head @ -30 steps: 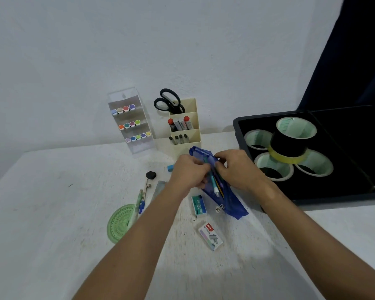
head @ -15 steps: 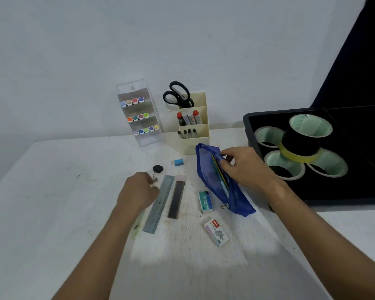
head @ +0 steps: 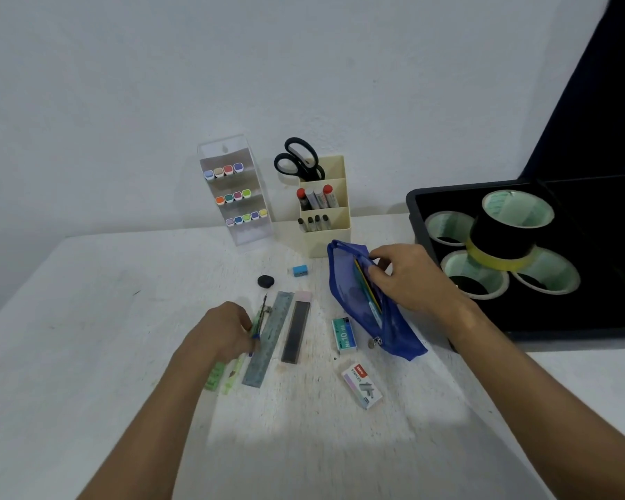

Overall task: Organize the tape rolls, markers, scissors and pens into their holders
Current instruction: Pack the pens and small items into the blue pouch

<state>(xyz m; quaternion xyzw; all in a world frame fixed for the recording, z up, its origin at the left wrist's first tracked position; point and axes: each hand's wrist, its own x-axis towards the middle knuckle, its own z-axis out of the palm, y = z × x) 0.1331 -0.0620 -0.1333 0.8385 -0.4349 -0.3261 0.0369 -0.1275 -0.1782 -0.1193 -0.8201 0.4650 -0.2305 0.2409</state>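
Observation:
A blue mesh pouch (head: pixel 361 304) lies open on the white table, with pencils inside. My right hand (head: pixel 408 279) grips its upper edge, fingers in the opening. My left hand (head: pixel 224 333) rests on the table with its fingers closing on a green pen (head: pixel 257 321) beside a grey ruler (head: pixel 269 337). Black scissors (head: pixel 298 164) stand in the cream holder (head: pixel 325 229) with markers and pens. Coloured markers fill the clear rack (head: pixel 231 196). Tape rolls (head: pixel 509 229) sit in the black tray (head: pixel 592 301).
A dark lead case (head: pixel 296 332), a black eraser (head: pixel 266 281), a blue sharpener (head: pixel 299 270), two staple boxes (head: pixel 344 335) (head: pixel 363 386) and a green protractor piece (head: pixel 215 377) lie on the table. The wall is close behind the holders.
My left hand left the pouch and moved left down to the pen by the ruler. My right hand stayed on the pouch.

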